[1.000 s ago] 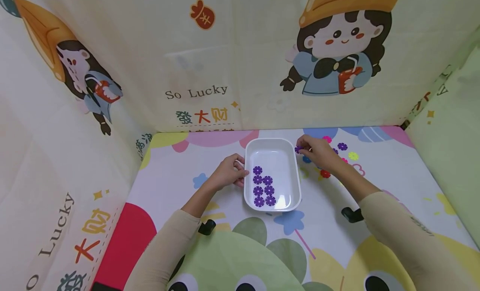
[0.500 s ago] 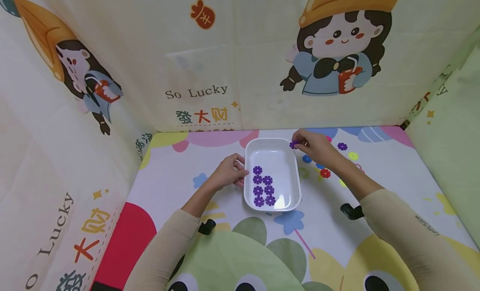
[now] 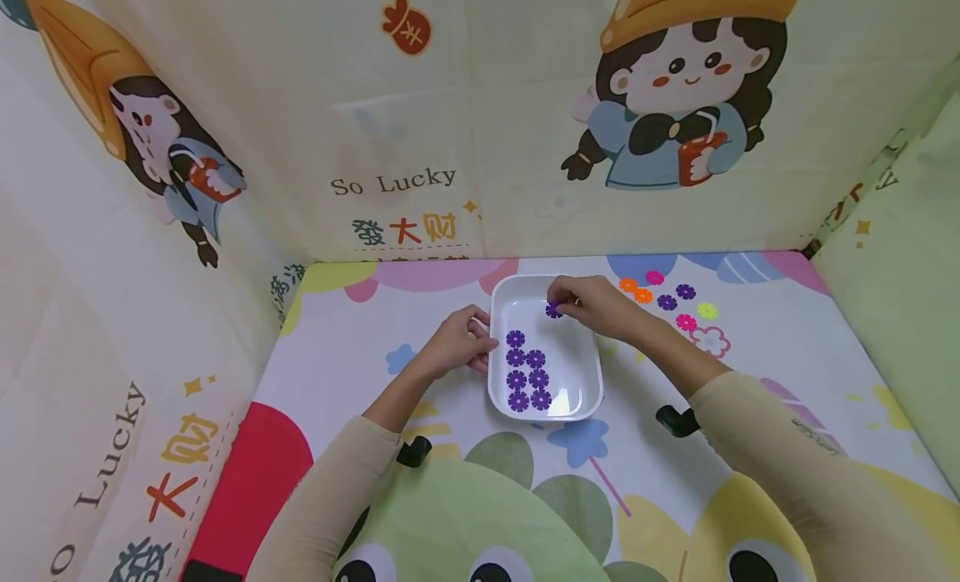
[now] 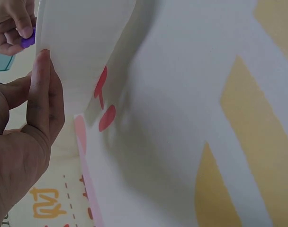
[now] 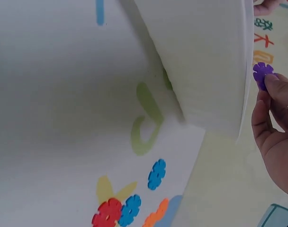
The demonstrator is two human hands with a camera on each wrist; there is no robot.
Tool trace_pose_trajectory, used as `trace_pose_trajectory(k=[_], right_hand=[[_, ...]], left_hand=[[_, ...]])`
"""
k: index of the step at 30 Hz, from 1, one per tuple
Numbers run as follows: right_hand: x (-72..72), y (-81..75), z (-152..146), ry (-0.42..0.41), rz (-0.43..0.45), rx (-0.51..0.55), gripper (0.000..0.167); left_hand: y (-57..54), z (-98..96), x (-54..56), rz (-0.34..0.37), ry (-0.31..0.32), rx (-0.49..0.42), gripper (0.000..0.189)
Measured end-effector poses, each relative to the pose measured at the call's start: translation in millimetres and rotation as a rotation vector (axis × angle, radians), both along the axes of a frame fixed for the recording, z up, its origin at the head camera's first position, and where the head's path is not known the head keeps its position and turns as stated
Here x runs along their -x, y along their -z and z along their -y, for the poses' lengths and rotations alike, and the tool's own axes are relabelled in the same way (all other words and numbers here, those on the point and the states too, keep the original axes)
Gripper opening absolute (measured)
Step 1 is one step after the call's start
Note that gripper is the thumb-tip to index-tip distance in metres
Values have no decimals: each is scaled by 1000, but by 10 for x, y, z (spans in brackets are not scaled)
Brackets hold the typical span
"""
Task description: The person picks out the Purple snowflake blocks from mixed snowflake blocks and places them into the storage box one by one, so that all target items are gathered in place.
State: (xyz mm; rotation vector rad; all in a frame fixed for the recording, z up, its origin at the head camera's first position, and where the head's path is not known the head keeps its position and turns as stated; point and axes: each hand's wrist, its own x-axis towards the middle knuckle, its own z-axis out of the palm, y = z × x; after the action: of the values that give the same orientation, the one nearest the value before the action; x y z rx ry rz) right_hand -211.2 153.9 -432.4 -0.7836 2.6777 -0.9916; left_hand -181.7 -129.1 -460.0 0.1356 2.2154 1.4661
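Note:
A white plastic tray [image 3: 573,382] stands on the patterned tabletop, with several purple flower-shaped discs [image 3: 538,379] in two columns on its left side. The left hand [image 3: 456,342] holds the tray's left rim, its thumb at the edge and other fingers against the outer wall. Over the tray's far right part, the right hand [image 3: 600,305] pinches one purple flower-shaped disc [image 5: 263,73] between thumb and fingertips. That disc is above the tray floor, with its lower edge showing under the fingers in the head view.
Right of the tray lie loose flower-shaped discs: purple [image 3: 667,303], orange [image 3: 642,295], pink [image 3: 655,278] and yellow [image 3: 707,311]. Red [image 5: 107,213] and blue [image 5: 157,174] discs show in the right wrist view. A printed cloth wall [image 3: 525,223] rises behind the table.
The right hand has carried its purple disc leftward from beside the tray, across the right rim, to above the tray's inside. The left hand and tray have stayed in place.

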Motion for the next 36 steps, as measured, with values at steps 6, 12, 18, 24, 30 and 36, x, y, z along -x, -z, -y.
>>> trace_pose_trajectory(k=[6, 12, 18, 24, 30, 36], right_hand=[[28, 54, 138, -51, 25, -25, 19], [79, 120, 247, -71, 87, -56, 14], [146, 206, 327, -120, 77, -122, 7], [194, 231, 391, -158, 103, -195, 5], [210, 249, 413, -152, 103, -230, 6], [225, 294, 426, -144, 132, -249, 7]], left_hand=[[9, 3, 8, 2, 0, 6, 35], [11, 12, 12, 8, 0, 2, 35], [3, 12, 6, 4, 1, -10, 36], [-6, 9, 3, 12, 3, -11, 35], [-3, 0, 5, 13, 0, -2, 36], [8, 4, 6, 11, -2, -8, 35]])
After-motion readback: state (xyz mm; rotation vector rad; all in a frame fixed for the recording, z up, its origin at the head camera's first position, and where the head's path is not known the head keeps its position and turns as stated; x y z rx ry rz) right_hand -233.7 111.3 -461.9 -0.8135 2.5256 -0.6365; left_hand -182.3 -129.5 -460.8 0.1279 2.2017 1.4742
